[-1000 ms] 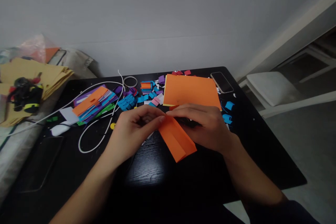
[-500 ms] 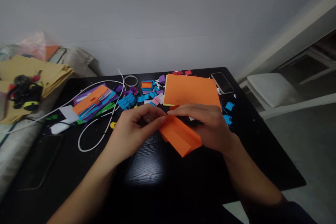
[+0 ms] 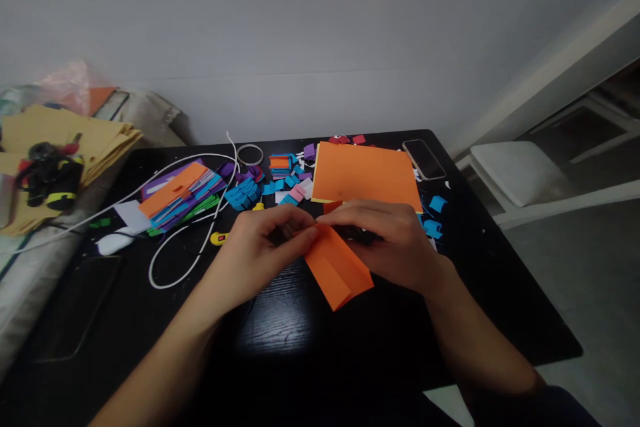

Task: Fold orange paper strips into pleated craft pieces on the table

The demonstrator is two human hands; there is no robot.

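Orange paper strip (image 3: pixel 337 270): folded lengthwise, likely mid-crease | left hand (image 3: pixel 255 253), right hand (image 3: pixel 395 240): both pinching its far end | orange sheets (image 3: pixel 365 173) beyond: not yet folded

Both hands meet over the middle of the desk (image 3: pixel 280 340). The left hand (image 3: pixel 250 253) has its back up. Its fingers (image 3: pixel 299 238) are curled, pinched tight, and point to the right. The right hand (image 3: pixel 395 240) also has its back up. Its fingers (image 3: pixel 340 213) point left and pinch too. The fingertips of the two hands nearly touch. The bare left arm (image 3: pixel 165 360) comes in over the near edge. The right arm (image 3: pixel 480 347) comes in from the near right corner.
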